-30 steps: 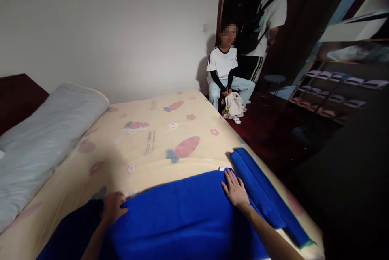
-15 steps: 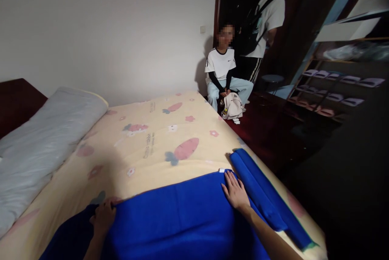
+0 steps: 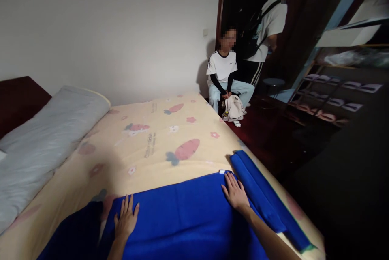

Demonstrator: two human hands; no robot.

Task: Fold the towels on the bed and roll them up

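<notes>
A blue cloth (image 3: 179, 207), perhaps a towel, lies spread across the near part of the bed. My left hand (image 3: 126, 217) rests flat near its far left corner, fingers stretched out. At the far right corner, just beside a small white tag (image 3: 222, 171), my right hand (image 3: 235, 193) presses down with its palm and fingers flat. Right of that hand lie folded blue strips of cloth (image 3: 264, 197) along the bed's edge. Another dark blue piece of cloth (image 3: 73, 231) lies in shadow left of my left hand; whether it joins the spread cloth I cannot tell.
The bed sheet (image 3: 158, 130) is cream with carrots and flowers. A grey pillow (image 3: 51, 138) lies at the left by a dark headboard (image 3: 24, 102). A seated person (image 3: 223, 67) holds a white backpack (image 3: 234, 108); another person (image 3: 270, 24) stands behind. A slipper rack (image 3: 334, 89) stands right.
My left hand has let go of the cloth's edge, moved right and flattened onto the cloth. A gap now shows between the two cloth parts there. My right hand stays put.
</notes>
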